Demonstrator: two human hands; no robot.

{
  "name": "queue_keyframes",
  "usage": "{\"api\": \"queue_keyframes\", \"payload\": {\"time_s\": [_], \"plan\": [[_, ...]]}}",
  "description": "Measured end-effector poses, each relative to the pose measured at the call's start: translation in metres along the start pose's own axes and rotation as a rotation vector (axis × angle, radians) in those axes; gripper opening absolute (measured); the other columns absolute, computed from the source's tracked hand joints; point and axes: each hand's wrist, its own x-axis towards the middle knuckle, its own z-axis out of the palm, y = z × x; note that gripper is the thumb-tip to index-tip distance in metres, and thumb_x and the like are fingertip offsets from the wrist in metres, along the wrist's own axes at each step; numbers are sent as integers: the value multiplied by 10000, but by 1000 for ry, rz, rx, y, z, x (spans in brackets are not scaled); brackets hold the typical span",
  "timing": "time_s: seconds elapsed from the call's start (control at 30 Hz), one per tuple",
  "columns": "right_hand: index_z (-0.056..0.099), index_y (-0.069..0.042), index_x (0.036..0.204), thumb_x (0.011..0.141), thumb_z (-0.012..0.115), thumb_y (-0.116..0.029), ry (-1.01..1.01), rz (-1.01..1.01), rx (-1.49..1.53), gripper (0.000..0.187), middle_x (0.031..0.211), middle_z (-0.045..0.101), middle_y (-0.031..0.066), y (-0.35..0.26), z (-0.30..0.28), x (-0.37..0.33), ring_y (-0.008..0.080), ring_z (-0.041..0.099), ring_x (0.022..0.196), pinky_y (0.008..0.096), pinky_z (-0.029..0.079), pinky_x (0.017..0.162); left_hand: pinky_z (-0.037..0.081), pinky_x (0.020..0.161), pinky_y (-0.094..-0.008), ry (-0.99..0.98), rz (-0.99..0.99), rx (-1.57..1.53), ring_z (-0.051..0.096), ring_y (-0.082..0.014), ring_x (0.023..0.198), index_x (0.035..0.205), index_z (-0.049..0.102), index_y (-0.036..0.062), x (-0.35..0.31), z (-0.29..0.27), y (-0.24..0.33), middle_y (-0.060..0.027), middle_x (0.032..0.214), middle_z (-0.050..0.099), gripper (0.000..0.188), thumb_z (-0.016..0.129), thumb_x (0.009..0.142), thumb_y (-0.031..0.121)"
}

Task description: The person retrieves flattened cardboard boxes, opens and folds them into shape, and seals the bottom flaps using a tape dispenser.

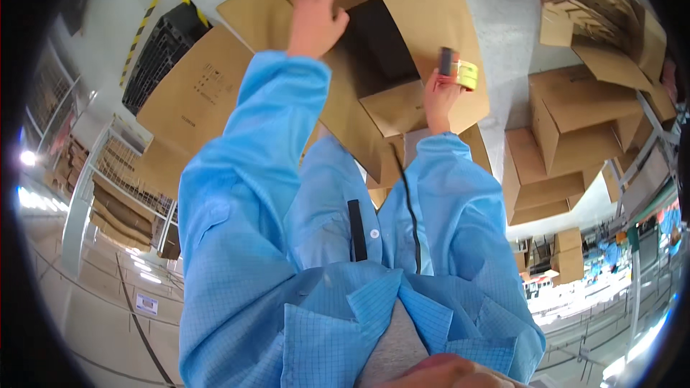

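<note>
A large brown cardboard box [345, 111] stands in front of me with its flaps spread, and its inside is dark. My left hand [316, 20] is over the far left side of the opening, its fingers loosely bent and the thumb apart, with nothing visible in it. Whether it touches the flap beneath is unclear. In my right hand [440, 100] is a red tape dispenser [448, 75] with a yellowish roll of tape [467, 75]. This hand is closed around it, above the box's wide right flap [431, 11].
A flat cardboard panel [194, 97] lies to the left, near a black slatted stack [162, 47] and yellow-black floor tape [147, 18]. Several open cartons [575, 115] stand to the right. A wire rack [136, 165] is at the left.
</note>
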Motion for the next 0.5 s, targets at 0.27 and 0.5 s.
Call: {"api": "queue_keyframes", "payload": {"time_s": [0.27, 0.5], "plan": [[622, -33, 1088, 793, 647, -197, -368, 118, 44, 339, 1092, 598, 204, 44, 42, 1, 385, 547, 1011, 477, 411, 879, 342, 1052, -382, 759, -557, -449, 425, -326, 1260, 1288, 470, 34, -21, -58, -100, -173, 1340, 469, 411, 493, 907, 188], [551, -57, 1223, 870, 595, -154, -547, 104, 395, 369, 1106, 648, 150, 75, 15, 54, 301, 623, 1013, 368, 467, 861, 247, 1120, -416, 505, -291, -85, 325, -357, 1329, 1366, 339, -38, 105, 35, -10, -245, 1403, 371, 669, 575, 887, 365]]}}
